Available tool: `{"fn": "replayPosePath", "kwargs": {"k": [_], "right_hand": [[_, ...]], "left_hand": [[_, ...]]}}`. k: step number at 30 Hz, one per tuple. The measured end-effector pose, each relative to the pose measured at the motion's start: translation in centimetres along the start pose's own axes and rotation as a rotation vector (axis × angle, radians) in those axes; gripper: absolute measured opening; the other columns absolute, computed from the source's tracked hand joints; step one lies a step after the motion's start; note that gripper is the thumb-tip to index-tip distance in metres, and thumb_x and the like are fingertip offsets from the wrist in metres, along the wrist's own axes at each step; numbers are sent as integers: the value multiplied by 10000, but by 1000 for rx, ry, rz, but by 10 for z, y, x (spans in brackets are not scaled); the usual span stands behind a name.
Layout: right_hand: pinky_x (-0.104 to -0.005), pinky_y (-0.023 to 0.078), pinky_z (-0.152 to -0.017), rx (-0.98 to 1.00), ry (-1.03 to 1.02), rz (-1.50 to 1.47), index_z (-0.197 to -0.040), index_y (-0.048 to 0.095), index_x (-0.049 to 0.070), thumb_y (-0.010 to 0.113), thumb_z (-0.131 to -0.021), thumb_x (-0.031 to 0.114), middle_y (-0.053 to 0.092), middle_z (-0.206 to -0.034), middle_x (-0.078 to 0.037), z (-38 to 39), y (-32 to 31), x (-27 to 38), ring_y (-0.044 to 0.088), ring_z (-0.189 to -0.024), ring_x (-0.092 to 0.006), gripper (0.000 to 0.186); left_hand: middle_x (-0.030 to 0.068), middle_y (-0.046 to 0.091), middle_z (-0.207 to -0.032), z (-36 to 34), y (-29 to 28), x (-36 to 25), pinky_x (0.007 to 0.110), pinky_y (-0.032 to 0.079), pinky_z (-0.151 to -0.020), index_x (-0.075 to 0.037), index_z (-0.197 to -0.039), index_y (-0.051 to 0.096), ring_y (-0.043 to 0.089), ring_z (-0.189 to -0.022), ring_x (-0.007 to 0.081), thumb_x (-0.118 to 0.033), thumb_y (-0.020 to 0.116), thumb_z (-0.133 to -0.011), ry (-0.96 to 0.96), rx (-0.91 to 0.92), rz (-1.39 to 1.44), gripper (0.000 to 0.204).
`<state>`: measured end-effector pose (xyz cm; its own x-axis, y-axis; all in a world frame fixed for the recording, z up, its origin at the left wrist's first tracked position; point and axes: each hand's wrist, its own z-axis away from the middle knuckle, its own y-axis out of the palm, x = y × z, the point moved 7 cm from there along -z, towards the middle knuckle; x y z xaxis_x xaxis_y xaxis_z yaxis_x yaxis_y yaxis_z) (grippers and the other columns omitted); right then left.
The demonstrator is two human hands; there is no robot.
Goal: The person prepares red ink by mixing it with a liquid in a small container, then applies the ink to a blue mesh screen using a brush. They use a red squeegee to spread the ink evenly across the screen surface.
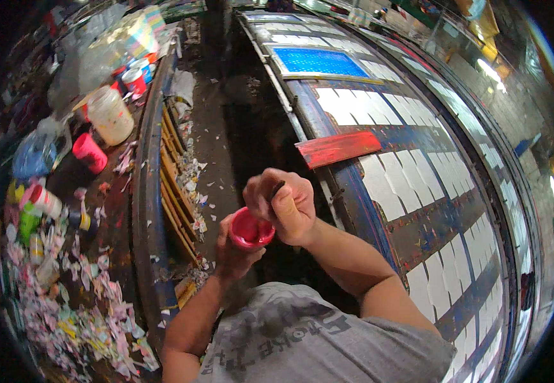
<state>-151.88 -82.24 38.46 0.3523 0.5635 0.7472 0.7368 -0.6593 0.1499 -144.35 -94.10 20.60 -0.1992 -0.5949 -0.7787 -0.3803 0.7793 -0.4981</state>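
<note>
My left hand [231,260] is wrapped round a pinkish-red cup [245,240], held upright in front of my body with its mouth facing up. Red, wet-looking stuff coats the inside. Right above the rim, my right hand [295,203] is closed round a thin dark stick [278,187], whose end pokes out past the thumb. The stick's lower part is hidden by the hand, so I cannot tell whether it reaches into the cup.
On my right runs a long table with rows of white pieces [385,185], a red-smeared board [339,149] and a blue screen frame [318,62]. The left bench carries a cloudy tub [110,115], a pink cup [90,153] and scattered scraps [92,293]. Wooden frames [176,191] lean beside it.
</note>
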Motion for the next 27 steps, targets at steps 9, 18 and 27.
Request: {"fn": "replayPosePath", "kwargs": {"k": [9,18,27], "right_hand": [[-334,403,-621,-39,-73,18,-924,574,30,463,-1227,602,551,-720,-42,-81,-73,-23,486,-640,-152,657],[-348,434,-625,-129,-33,-50,-999,602,38,492,-1230,562,542,-734,-45,-139,-127,-91,481,-621,-149,583],[-358,397,-626,84,-30,-106,-891,581,12,487,-1204,656,564,-735,-58,-261,-148,-178,493,-638,-174,721]], "left_hand": [[163,637,-1516,-97,24,20,482,571,-1167,-58,-1609,506,682,-1369,361,-188,1031,-744,-10,-78,76,1020],[171,638,-1502,-189,26,55,483,570,-1182,-78,-1551,598,674,-1382,375,-191,1037,-752,-81,-84,157,919],[167,658,-1471,-316,6,139,474,606,-1129,-61,-1534,606,709,-1321,382,-205,1061,-752,122,-199,132,916]]}}
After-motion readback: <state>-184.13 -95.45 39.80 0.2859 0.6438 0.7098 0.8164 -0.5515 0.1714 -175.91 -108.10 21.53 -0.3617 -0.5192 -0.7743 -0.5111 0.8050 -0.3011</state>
